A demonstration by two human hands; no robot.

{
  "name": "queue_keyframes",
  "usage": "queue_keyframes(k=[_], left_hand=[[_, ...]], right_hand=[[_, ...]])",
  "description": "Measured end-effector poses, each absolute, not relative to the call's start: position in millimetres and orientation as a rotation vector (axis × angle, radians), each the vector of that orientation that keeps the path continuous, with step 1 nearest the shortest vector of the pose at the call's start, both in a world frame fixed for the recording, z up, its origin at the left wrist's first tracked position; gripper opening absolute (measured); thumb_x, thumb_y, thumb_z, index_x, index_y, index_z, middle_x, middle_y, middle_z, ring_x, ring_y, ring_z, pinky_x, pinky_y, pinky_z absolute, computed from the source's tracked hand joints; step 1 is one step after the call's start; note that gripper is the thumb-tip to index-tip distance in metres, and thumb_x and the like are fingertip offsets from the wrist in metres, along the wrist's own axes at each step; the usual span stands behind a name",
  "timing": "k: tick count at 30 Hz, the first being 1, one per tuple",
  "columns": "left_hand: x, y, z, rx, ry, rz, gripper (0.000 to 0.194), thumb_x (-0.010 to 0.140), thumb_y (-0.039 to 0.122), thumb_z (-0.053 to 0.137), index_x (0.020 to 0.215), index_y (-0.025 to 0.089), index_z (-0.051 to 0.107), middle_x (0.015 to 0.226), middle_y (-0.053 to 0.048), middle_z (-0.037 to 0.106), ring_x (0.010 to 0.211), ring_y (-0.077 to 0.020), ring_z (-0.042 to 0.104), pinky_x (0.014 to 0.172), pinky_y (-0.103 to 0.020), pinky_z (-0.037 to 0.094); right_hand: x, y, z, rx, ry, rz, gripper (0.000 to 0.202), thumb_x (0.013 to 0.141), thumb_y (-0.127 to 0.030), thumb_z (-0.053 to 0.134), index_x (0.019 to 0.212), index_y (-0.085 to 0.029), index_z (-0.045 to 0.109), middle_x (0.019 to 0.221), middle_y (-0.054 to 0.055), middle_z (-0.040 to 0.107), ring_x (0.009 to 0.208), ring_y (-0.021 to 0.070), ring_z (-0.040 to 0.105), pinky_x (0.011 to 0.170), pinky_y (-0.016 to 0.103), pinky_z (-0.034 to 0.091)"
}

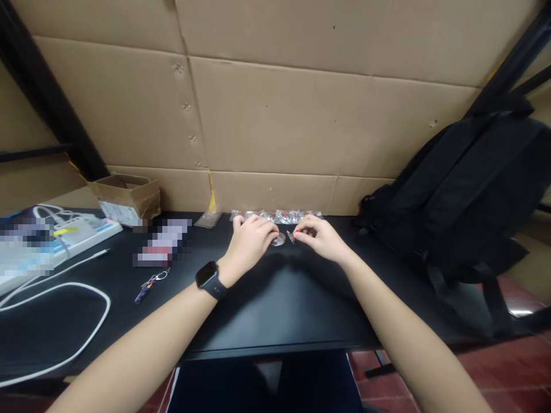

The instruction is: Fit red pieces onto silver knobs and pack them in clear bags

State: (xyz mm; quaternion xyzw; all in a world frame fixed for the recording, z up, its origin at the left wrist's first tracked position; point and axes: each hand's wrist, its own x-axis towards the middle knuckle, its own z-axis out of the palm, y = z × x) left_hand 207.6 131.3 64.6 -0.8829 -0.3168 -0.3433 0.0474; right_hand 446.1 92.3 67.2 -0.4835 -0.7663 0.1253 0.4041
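Above the middle of the black table, my left hand [253,238] pinches a small round, shiny piece [279,239] between thumb and fingers. Just to its right, my right hand [318,236] grips a small thin piece [291,236], tilted and seen nearly edge-on. A narrow gap separates the two pieces. What they are is too small to tell. Behind both hands lies a row of shiny clear packets [284,216] with red marks, partly covered by the fingers. A dark watch [207,276] is on my left wrist.
At left are an open cardboard box [125,198], a keychain [146,287], a blurred-out item [166,244], white cables [105,298] and a white-blue box [101,232]. A black backpack [469,189] stands at right. Cardboard [275,126] walls the table's back.
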Motion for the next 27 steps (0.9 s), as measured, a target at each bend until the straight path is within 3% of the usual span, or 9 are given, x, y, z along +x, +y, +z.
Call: queue_keyframes(k=[5, 10, 16, 23, 27], left_hand=[[207.2, 128.3, 70.5, -2.651, -1.043, -1.150, 0.023, 0.101, 0.032, 0.052, 0.089, 0.024, 0.069, 0.099, -0.003, 0.075, 0.101, -0.0234, 0.058, 0.086, -0.042, 0.023], [206.3, 130.4, 68.6, -2.671, -1.012, -1.117, 0.021, 0.100, 0.031, 0.053, 0.089, 0.025, 0.069, 0.096, -0.003, 0.075, 0.101, -0.0247, 0.058, 0.087, -0.043, 0.024], [207.8, 129.7, 65.2, -2.679, -0.939, -1.089, 0.019, 0.101, 0.031, 0.054, 0.093, 0.025, 0.069, 0.098, -0.003, 0.075, 0.101, -0.0235, 0.059, 0.087, -0.043, 0.024], [207.2, 129.3, 67.7, -2.652, -0.973, -1.109, 0.021, 0.102, 0.032, 0.052, 0.091, 0.025, 0.069, 0.097, -0.002, 0.075, 0.102, -0.0236, 0.059, 0.089, -0.044, 0.023], [206.1, 130.2, 68.4, -2.657, -0.983, -1.098, 0.021, 0.101, 0.033, 0.052, 0.091, 0.025, 0.069, 0.096, -0.003, 0.075, 0.103, -0.0241, 0.058, 0.090, -0.045, 0.023]], right_hand=[[452.8, 95.1, 64.9, -1.332, -1.992, 0.183, 0.012, 0.089, -0.028, 0.068, 0.083, -0.020, 0.074, 0.092, 0.006, 0.064, 0.081, 0.0180, 0.059, 0.074, 0.033, 0.047], [454.0, 92.3, 71.7, -1.243, -1.808, 0.288, 0.017, 0.087, -0.038, 0.071, 0.087, -0.021, 0.075, 0.097, 0.006, 0.063, 0.075, 0.0162, 0.058, 0.066, 0.031, 0.048], [439.7, 91.4, 70.3, -1.015, -1.513, 0.491, 0.021, 0.088, -0.042, 0.069, 0.087, -0.022, 0.073, 0.097, 0.005, 0.059, 0.079, 0.0174, 0.062, 0.076, 0.035, 0.053], [450.8, 99.0, 60.9, -1.397, -1.934, 0.170, 0.006, 0.083, -0.026, 0.073, 0.081, -0.021, 0.077, 0.089, 0.004, 0.059, 0.083, 0.0193, 0.058, 0.082, 0.037, 0.047], [464.8, 101.9, 60.0, -1.442, -1.923, 0.139, 0.008, 0.084, -0.027, 0.071, 0.083, -0.021, 0.077, 0.092, 0.004, 0.061, 0.081, 0.0183, 0.057, 0.077, 0.034, 0.046]])
